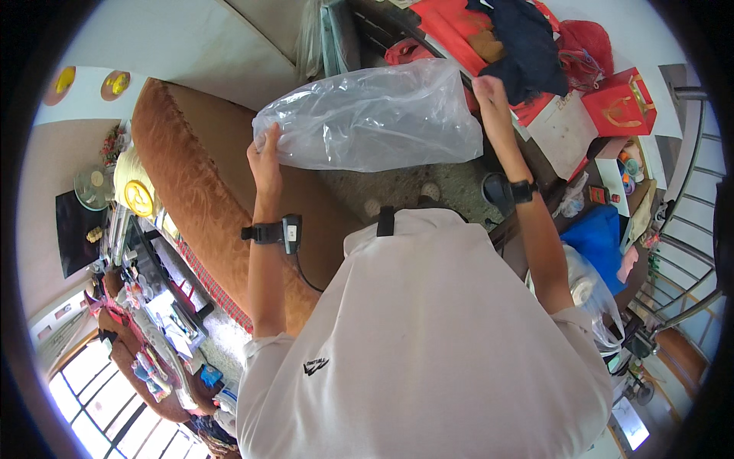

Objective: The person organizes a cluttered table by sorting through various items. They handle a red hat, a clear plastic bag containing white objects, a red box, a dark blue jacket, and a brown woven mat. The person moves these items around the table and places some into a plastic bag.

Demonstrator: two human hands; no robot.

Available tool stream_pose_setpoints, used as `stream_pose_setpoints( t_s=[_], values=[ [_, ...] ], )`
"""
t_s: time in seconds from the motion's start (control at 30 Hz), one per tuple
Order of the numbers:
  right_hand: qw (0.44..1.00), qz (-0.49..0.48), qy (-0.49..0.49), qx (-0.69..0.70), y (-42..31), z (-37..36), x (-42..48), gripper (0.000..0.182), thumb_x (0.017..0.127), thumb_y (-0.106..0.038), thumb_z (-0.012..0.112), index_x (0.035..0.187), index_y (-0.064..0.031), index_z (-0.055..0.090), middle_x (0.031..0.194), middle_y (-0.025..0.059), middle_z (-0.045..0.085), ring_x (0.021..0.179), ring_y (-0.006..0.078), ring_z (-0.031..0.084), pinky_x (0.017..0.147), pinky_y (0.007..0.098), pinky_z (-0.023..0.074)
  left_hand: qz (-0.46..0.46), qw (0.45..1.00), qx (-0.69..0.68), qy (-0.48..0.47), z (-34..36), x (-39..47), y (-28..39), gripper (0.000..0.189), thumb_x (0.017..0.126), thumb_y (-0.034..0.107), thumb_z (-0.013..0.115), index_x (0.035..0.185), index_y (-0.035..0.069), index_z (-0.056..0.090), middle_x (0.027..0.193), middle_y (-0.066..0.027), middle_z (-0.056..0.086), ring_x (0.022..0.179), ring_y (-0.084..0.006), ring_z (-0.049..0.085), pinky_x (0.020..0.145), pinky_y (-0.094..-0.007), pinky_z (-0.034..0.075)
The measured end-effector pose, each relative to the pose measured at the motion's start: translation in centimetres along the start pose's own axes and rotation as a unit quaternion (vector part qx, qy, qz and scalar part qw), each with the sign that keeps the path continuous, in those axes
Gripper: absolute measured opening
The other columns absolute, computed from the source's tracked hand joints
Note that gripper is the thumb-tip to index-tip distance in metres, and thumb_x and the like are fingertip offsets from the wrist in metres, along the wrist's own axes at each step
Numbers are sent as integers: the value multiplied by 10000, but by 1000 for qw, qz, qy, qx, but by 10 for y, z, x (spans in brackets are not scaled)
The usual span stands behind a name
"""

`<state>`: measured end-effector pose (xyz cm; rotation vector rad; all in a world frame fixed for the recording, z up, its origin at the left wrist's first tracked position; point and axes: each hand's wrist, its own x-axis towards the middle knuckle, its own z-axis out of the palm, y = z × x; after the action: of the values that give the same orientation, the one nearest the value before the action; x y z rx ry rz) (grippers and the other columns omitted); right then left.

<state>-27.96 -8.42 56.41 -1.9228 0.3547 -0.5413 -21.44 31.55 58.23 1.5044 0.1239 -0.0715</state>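
Observation:
A clear plastic bag (370, 117), crinkled and puffed out, stretches sideways in front of me above the floor. My left hand (266, 150) grips its left end, thumb lying over the plastic. Beside the bag's right end is my right hand (492, 94), its fingers bent together; whether they pinch the bag's edge cannot be made out. Each wrist wears a black strapped device.
To the left stands a sofa with a brown furry cover (189, 166). On the right, a table holds dark cloth (524, 49), a red gift bag (619, 106), a white box (613, 163) of small items and a blue bag (599, 246). Speckled floor (395, 186) lies between them.

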Motion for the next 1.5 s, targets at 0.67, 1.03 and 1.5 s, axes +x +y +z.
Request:
stream_pose_setpoints(
  t_s=[0.67,1.03,1.5],
  values=[
    [918,189,-191,291,-44,14,14,311,908,-324,582,953,-22,643,868,27,647,723,93,586,660,257,471,88,980,142,-108,-48,21,-28,256,905,77,522,1153,57,581,1017,-22,572,967,-128,542,856,-294,445],
    [716,264,-350,542,-26,-17,-12,456,898,-132,473,1328,-1,398,1290,120,508,1146,234,516,962,377,428,3,954,-56,-293,54,18,-24,446,857,-7,584,1256,32,387,1132,-62,567,1072,-165,525,908,-306,427],
    [965,-8,-243,96,-22,75,-57,200,804,-159,633,940,-17,595,890,122,630,880,172,581,775,324,445,80,933,137,-324,130,15,-57,93,840,46,631,873,14,550,760,27,510,725,-57,481,644,-208,393]
  ],
)
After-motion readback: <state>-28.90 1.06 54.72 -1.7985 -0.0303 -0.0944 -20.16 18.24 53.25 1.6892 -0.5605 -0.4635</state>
